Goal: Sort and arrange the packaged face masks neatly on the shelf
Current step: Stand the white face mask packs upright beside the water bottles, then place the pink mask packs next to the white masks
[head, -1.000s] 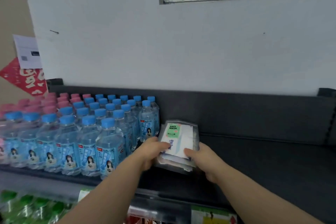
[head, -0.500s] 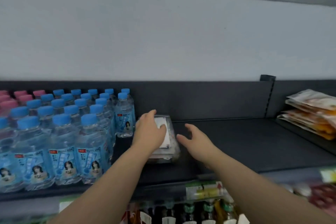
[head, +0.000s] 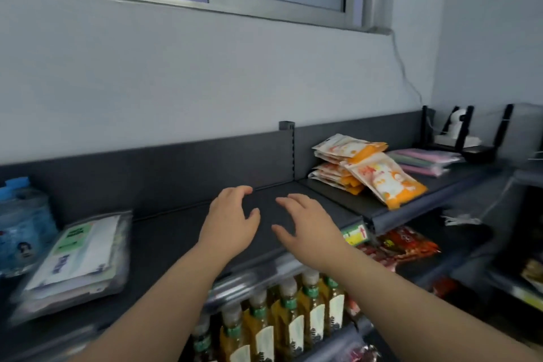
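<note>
Our left hand (head: 232, 220) and right hand (head: 308, 223) hover empty over the shelf (head: 176, 232), the blurred mask packs (head: 79, 256) well to their left, probably light and slick, best gripped along both sides.

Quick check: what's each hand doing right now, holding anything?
Left hand: open, fingers loosely curled, holding nothing.
Right hand: open, fingers spread, holding nothing.

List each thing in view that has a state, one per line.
Left hand: open, empty, over the dark shelf.
Right hand: open, empty.
Clear-wrapped face mask packs: stacked flat, neither hand touching.
Orange-and-white pouches: piled, front one leaning askew.
Pink and green flat packs: stacked flat.
Blue-capped water bottle: upright, capped.
</note>
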